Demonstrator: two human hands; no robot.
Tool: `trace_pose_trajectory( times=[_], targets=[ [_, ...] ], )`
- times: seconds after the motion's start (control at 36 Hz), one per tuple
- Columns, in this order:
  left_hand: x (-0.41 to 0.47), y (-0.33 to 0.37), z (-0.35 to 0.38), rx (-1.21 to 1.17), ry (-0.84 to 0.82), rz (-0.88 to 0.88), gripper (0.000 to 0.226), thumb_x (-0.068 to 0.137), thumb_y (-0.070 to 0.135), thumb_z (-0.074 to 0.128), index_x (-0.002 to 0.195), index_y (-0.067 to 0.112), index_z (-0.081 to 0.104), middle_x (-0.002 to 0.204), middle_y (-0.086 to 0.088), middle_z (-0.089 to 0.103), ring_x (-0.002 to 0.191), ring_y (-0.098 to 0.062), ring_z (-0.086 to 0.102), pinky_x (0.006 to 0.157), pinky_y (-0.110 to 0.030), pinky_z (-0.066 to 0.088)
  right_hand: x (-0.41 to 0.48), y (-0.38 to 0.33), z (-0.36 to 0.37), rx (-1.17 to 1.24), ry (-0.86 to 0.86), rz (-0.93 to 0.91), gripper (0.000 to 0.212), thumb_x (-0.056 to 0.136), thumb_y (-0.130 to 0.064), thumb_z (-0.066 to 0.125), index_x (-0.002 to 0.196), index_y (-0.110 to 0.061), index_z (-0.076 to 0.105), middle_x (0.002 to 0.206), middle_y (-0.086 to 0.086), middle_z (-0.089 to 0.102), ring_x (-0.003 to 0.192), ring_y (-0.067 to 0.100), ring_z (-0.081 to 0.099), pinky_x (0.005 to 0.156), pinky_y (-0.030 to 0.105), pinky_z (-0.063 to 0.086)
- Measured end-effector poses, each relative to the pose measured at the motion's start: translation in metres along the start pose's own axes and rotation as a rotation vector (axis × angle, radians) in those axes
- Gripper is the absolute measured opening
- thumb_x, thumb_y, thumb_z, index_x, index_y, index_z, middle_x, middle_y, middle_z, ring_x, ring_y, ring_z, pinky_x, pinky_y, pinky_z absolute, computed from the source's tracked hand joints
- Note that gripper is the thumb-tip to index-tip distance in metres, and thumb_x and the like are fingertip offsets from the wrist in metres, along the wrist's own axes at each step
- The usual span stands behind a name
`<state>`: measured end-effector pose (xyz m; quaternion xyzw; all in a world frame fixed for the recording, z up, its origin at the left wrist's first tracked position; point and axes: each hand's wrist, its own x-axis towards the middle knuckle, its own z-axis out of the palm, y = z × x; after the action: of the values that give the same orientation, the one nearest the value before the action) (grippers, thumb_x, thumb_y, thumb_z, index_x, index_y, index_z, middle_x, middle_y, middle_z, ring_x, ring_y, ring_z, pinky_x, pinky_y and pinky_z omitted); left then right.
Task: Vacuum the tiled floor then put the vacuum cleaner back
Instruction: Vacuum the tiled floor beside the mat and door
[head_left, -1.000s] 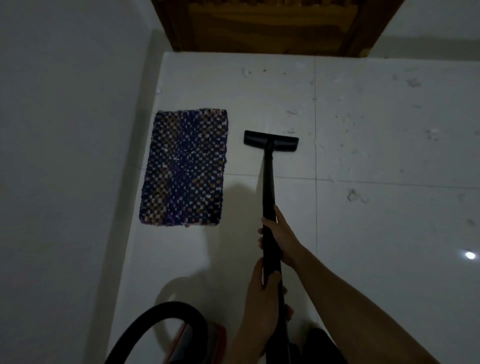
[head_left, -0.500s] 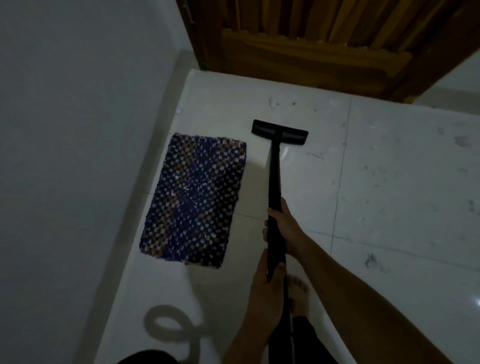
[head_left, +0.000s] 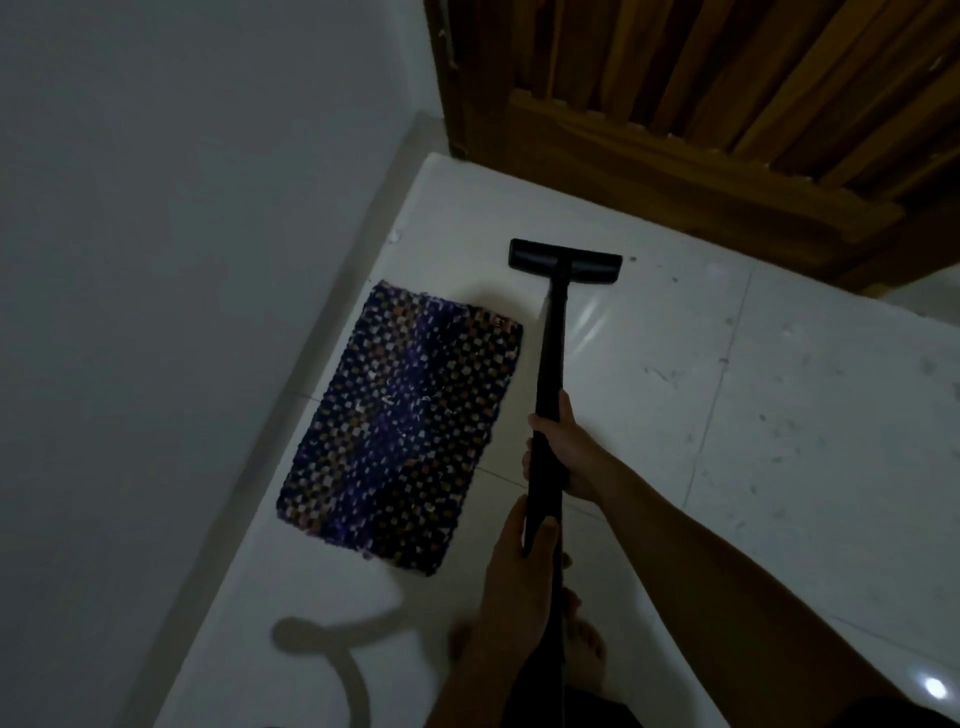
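A black vacuum wand (head_left: 550, 358) runs from my hands to a flat black floor nozzle (head_left: 565, 261) that sits on the white tiled floor (head_left: 727, 415) close to the wooden door. My right hand (head_left: 566, 447) grips the wand higher up along it. Just behind, my left hand (head_left: 519, 561) grips the wand's near end. The vacuum's body and hose are out of view; only the hose's shadow (head_left: 332, 654) falls on the tiles. Bits of dust and debris (head_left: 665, 374) lie on the tiles to the right.
A dark blue checked mat (head_left: 405, 431) lies left of the wand, near the grey wall (head_left: 156, 312). A wooden slatted door (head_left: 701, 114) closes off the far side. My bare foot (head_left: 582, 639) stands under the wand.
The nozzle has slid forward across the tile toward the door, past the mat's far edge. I have stepped forward, and the red vacuum body and hose have dropped out of view.
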<state>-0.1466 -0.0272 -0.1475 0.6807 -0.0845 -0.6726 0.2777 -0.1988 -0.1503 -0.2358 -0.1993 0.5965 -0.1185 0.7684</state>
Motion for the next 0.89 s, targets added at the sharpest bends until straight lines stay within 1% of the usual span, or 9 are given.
trace_pose_trajectory(
  times=[0.11,0.25,0.33,0.44,0.53,0.56,0.72,0.86,0.89],
  targets=[
    [-0.005,0.011,-0.032,-0.054,0.035,-0.019,0.046,0.099,0.025,0.043,0.143,0.026,0.033,0.074,-0.007,0.06,0.046,-0.014,0.052,0.043,-0.024,0.045,0.002,-0.004,0.036,-0.083,-0.034,-0.003,0.073,0.101,-0.016,0.043,0.147,-0.046,-0.005,0.073,0.007,0.049,0.054,0.021,0.05,0.052,0.035,0.047],
    [-0.011,0.023,-0.07,-0.103,0.082,0.008,0.041,0.1,0.023,0.039,0.141,0.022,0.036,0.073,-0.008,0.057,0.044,-0.015,0.051,0.04,-0.022,0.044,0.007,-0.009,0.085,-0.194,-0.083,0.039,0.076,0.101,-0.015,0.041,0.148,-0.043,-0.011,0.072,0.009,0.053,0.053,0.021,0.051,0.041,0.026,0.047],
    [-0.014,0.029,-0.087,-0.134,0.117,0.019,0.038,0.1,0.021,0.038,0.139,0.021,0.039,0.071,-0.009,0.055,0.039,-0.011,0.05,0.038,-0.019,0.042,0.014,-0.011,0.109,-0.243,-0.092,0.074,0.077,0.101,-0.016,0.042,0.148,-0.043,-0.012,0.069,0.009,0.053,0.052,0.022,0.05,0.045,0.03,0.048],
    [-0.015,0.032,-0.101,-0.18,0.15,0.05,0.038,0.1,0.02,0.038,0.138,0.021,0.038,0.075,-0.003,0.054,0.035,-0.001,0.052,0.038,-0.014,0.044,0.023,-0.011,0.133,-0.344,-0.116,0.105,0.077,0.1,-0.02,0.044,0.148,-0.042,-0.011,0.084,0.006,0.053,0.06,0.023,0.056,0.052,0.035,0.048],
    [-0.013,0.032,-0.106,-0.194,0.18,0.048,0.04,0.1,0.018,0.038,0.14,0.019,0.038,0.076,0.004,0.052,0.034,0.006,0.052,0.038,-0.008,0.042,0.025,-0.012,0.142,-0.391,-0.12,0.095,0.074,0.101,-0.02,0.042,0.15,-0.038,-0.011,0.098,0.0,0.05,0.069,0.021,0.057,0.053,0.031,0.048],
    [-0.012,0.032,-0.107,-0.206,0.19,0.04,0.04,0.1,0.017,0.039,0.14,0.018,0.038,0.076,0.003,0.053,0.034,0.005,0.052,0.038,-0.009,0.043,0.026,-0.013,0.144,-0.406,-0.122,0.09,0.073,0.102,-0.019,0.042,0.15,-0.037,-0.01,0.099,-0.001,0.049,0.07,0.02,0.057,0.053,0.03,0.049],
    [-0.004,0.04,-0.101,-0.283,0.224,0.008,0.04,0.1,0.022,0.04,0.139,0.022,0.039,0.073,-0.01,0.054,0.033,-0.008,0.048,0.035,-0.018,0.041,0.037,-0.024,0.145,-0.457,-0.132,0.128,0.076,0.101,-0.017,0.043,0.148,-0.04,-0.011,0.078,0.007,0.056,0.061,0.02,0.053,0.051,0.031,0.048],
    [0.006,0.043,-0.089,-0.317,0.244,0.001,0.041,0.099,0.022,0.04,0.14,0.026,0.038,0.074,-0.013,0.054,0.036,-0.013,0.047,0.036,-0.021,0.041,0.044,-0.033,0.136,-0.454,-0.159,0.138,0.077,0.101,-0.017,0.043,0.147,-0.043,-0.013,0.078,0.007,0.056,0.059,0.019,0.052,0.05,0.031,0.049],
    [0.007,0.044,-0.087,-0.319,0.248,-0.002,0.042,0.099,0.022,0.04,0.141,0.026,0.037,0.073,-0.013,0.055,0.036,-0.014,0.047,0.036,-0.021,0.041,0.045,-0.034,0.134,-0.46,-0.166,0.142,0.076,0.101,-0.018,0.042,0.147,-0.043,-0.013,0.084,0.009,0.058,0.061,0.019,0.052,0.053,0.032,0.049]
  ],
)
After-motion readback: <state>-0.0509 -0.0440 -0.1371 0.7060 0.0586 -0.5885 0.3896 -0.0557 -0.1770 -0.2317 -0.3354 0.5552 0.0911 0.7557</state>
